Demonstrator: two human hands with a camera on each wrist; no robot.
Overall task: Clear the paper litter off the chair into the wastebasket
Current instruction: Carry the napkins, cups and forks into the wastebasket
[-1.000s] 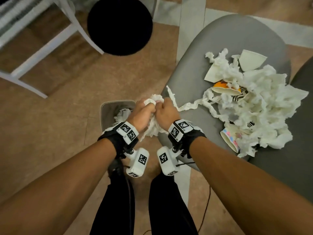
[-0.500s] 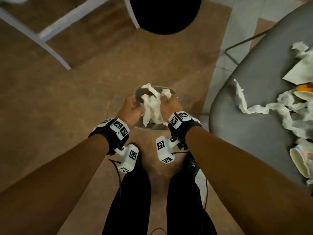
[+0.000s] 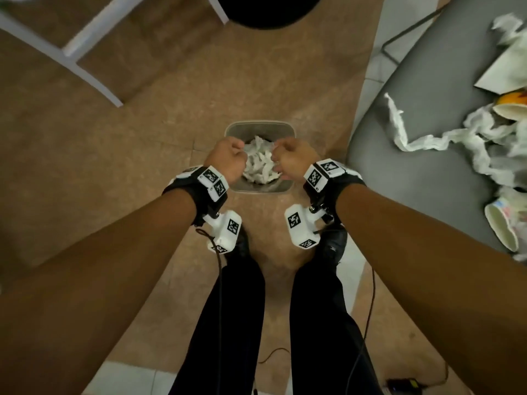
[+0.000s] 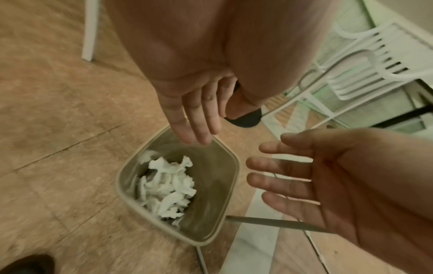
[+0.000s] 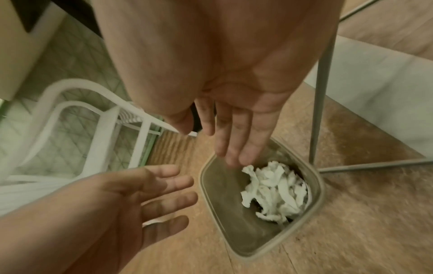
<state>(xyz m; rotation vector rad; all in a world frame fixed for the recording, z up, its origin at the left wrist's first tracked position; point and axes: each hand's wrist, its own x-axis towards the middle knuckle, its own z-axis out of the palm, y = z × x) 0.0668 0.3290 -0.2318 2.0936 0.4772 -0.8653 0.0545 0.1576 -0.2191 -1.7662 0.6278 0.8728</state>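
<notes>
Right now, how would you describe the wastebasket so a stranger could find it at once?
Look at the brown floor left of the grey chair. The wastebasket stands there, below both open hands. It is the only small, square, beige bin, with crumpled white paper inside.

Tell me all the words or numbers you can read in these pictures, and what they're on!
No words or numbers can be read.
Wrist bands: black-and-white square code patterns, not letters.
Orange paper cup on the chair: a print, too blurred to read.
Pastel paper cup: coloured marks, too blurred to read.
Wastebasket: no label in view.
</notes>
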